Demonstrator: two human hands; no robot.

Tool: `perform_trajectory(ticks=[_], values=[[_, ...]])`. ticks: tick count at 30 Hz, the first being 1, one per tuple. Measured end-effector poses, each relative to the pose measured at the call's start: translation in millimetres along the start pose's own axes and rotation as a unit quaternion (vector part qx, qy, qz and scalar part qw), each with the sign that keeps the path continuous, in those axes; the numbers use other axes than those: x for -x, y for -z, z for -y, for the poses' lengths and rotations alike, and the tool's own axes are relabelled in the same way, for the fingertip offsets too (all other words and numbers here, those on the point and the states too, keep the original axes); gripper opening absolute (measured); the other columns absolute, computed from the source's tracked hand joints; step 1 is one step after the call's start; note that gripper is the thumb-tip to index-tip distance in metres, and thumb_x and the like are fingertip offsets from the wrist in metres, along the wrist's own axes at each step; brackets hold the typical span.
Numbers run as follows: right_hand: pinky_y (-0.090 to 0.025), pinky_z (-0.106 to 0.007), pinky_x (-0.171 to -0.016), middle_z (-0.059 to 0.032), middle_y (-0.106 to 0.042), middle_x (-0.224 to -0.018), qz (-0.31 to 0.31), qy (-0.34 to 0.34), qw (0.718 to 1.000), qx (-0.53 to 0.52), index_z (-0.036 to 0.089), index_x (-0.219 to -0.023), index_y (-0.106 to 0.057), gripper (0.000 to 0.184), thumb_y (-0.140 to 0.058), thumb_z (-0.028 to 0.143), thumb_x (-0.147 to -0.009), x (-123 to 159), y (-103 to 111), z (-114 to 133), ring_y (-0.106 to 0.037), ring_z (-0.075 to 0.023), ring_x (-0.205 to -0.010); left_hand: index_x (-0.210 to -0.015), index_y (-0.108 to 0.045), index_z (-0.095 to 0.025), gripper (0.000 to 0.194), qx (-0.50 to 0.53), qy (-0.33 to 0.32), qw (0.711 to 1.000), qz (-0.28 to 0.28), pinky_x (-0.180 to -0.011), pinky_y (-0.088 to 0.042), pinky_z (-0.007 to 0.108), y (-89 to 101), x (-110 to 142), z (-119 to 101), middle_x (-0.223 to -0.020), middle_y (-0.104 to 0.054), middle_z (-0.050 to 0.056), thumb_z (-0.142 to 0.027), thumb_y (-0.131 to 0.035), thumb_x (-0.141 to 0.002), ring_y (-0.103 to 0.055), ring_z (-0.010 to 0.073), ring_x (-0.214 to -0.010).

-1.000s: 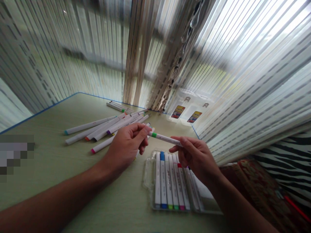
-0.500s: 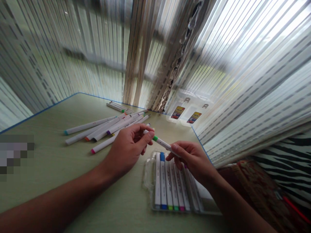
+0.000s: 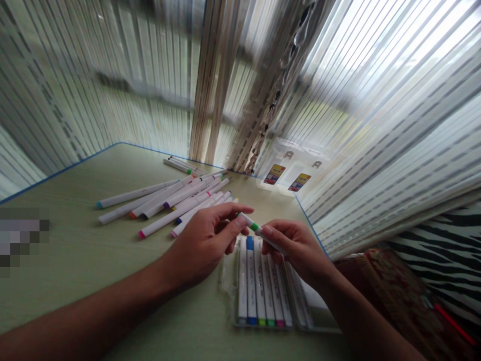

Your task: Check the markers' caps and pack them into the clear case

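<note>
A white marker [image 3: 247, 219] with a green band is held slantwise between both hands above the marker case. My right hand [image 3: 298, 246] grips its lower right part between thumb and fingers. At the other end, the thumb and fingers of my left hand [image 3: 210, 238] close around the white tip, the index finger stretched out past it. Below lies an open clear plastic case [image 3: 230, 281] with several white markers [image 3: 261, 291] in a row, their ends blue, lime, green and pink. My right hand and forearm hide part of the case.
Several loose markers [image 3: 180, 193] with coloured ends lie in a pile on the pale green table [image 3: 67, 250], left of the hands. A clear package [image 3: 296, 168] with two labels stands at the back edge by the curtain [image 3: 150, 120]. Zebra-striped fabric [image 3: 447, 255] is at right.
My left hand has moved right along the marker, closer to my right hand, and its index finger has straightened. More of the loose pile shows behind it.
</note>
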State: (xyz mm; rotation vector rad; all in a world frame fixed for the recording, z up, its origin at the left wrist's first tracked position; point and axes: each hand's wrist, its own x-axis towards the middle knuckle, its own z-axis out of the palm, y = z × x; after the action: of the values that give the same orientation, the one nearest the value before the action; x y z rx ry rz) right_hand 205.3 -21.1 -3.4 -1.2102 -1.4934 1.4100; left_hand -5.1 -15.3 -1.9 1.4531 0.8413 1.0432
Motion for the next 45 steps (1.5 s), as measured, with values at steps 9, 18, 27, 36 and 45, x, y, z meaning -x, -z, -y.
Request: perform_trajectory(ticks=[9, 18, 27, 36, 45], values=[[-0.030, -0.020, -0.042, -0.0014, -0.065, -0.060, 0.028, 0.006, 1.000, 0.009, 0.013, -0.071, -0.070, 0.041, -0.069, 0.051, -0.087, -2.1, 0.6, -2.7, -0.043, -0.0051, -0.043, -0.123, -0.067, -0.011, 0.040, -0.003, 0.001, 1.000, 0.016, -0.054, -0.044, 0.022, 0.0, 0.7, 0.4, -0.078, -0.069, 0.002, -0.037, -0.064, -0.092, -0.053, 0.0095, -0.059], [-0.030, -0.020, -0.043, 0.0000, -0.061, -0.057, 0.047, 0.019, 0.997, 0.061, 0.013, -0.072, -0.069, 0.045, -0.065, 0.054, -0.089, 0.7, -0.4, -0.6, -0.043, -0.0057, -0.044, -0.125, -0.070, -0.015, 0.036, -0.138, -0.054, 0.988, 0.043, -0.065, -0.047, 0.025, -0.5, 3.3, 3.7, -0.081, -0.070, 0.003, -0.032, -0.058, -0.096, -0.059, 0.0128, -0.067], [-0.027, -0.021, -0.046, 0.0021, -0.052, -0.050, 0.029, 0.041, 0.984, 0.171, 0.011, -0.063, -0.068, 0.050, -0.068, 0.055, -0.087, 1.3, 0.8, 1.0, -0.041, -0.0068, -0.048, -0.121, -0.073, -0.022, 0.032, -0.178, -0.101, 0.974, 0.101, -0.082, -0.048, 0.029, -1.6, 7.5, 2.7, -0.101, -0.074, 0.005, -0.034, -0.054, -0.099, -0.066, 0.0184, -0.092], [-0.031, -0.019, -0.046, 0.0020, -0.059, -0.054, 0.029, 0.037, 0.992, 0.120, 0.012, -0.072, -0.074, 0.032, -0.077, 0.042, -0.082, 3.2, -2.2, 3.5, -0.044, -0.0061, -0.048, -0.101, -0.079, -0.020, 0.028, -0.178, -0.059, 0.978, 0.087, -0.071, -0.047, 0.027, 0.5, 1.8, 4.2, -0.087, -0.077, 0.002, -0.039, -0.059, -0.095, -0.067, 0.0175, -0.080], [-0.036, -0.019, -0.044, -0.0031, -0.069, -0.068, -0.002, 0.020, 0.998, 0.060, 0.014, -0.089, -0.078, 0.029, -0.073, 0.043, -0.086, 0.5, 1.8, -0.5, -0.047, -0.0059, -0.047, -0.091, -0.073, -0.016, 0.018, -0.144, -0.030, 0.987, -0.056, -0.053, -0.039, 0.023, 6.0, -3.0, -0.9, -0.061, -0.061, -0.003, -0.029, -0.061, -0.091, -0.052, 0.0106, -0.054]])
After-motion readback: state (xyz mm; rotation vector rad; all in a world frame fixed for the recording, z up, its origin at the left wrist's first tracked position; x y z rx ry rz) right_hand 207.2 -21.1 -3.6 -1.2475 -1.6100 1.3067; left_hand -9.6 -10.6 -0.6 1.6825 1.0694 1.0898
